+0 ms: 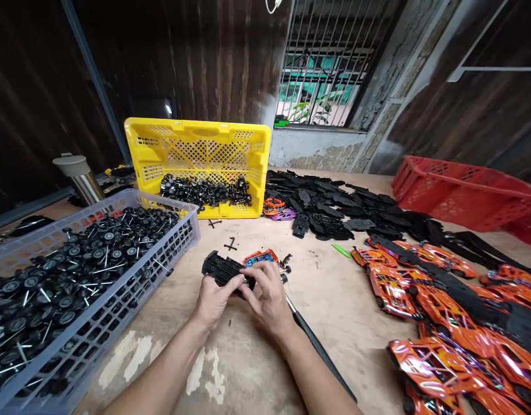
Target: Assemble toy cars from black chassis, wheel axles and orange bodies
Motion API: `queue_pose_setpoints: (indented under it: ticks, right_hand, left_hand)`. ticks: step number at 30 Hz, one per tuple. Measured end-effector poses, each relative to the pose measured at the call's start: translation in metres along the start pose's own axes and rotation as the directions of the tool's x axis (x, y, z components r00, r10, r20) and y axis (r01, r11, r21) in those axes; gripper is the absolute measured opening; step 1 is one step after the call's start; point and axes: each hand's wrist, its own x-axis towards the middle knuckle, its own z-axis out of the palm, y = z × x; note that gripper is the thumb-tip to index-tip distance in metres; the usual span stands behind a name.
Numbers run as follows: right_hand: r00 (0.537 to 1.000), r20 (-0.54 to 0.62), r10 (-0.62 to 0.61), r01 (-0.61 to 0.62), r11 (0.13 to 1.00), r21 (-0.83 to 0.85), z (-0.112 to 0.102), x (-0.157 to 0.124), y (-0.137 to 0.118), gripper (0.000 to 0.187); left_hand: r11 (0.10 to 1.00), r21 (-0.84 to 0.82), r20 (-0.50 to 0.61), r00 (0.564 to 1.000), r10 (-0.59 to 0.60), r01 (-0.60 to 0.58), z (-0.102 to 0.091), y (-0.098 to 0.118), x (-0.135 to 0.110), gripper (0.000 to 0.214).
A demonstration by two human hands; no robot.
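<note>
A black plastic toy car chassis (pixel 222 267) is held above the wooden table, tilted, between both hands. My left hand (pixel 215 302) grips its near side with the thumb on top. At its right end my right hand (pixel 267 294) has fingers and thumb closed; whether they also pinch a small part is hidden. Just beyond the fingers lies an orange and blue toy car body (pixel 260 257), partly covered by my right hand. A hammer with a black handle (pixel 315 340) rests on the table beneath my right forearm. Small black parts (pixel 232 244) lie past the chassis.
At left stands a clear plastic basket (pixel 196 222) full of wheels on axles. Behind it, a yellow crate (pixel 198 128) on its side holds more wheels. Black chassis (pixel 326 202) are heaped at the back; orange toy cars (pixel 442 369) pile at right, near a red crate (pixel 464 190).
</note>
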Motion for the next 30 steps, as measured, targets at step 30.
queue_pose_setpoints:
  ticks: [30]
  right_hand:
    - [0.883, 0.084, 0.461, -0.455, 0.799, 0.393, -0.006, 0.034, -0.017, 0.042]
  left_hand:
    - [0.981, -0.188, -0.29, 0.957, -0.013, -0.044, -0.034, 0.005, 0.031, 0.048]
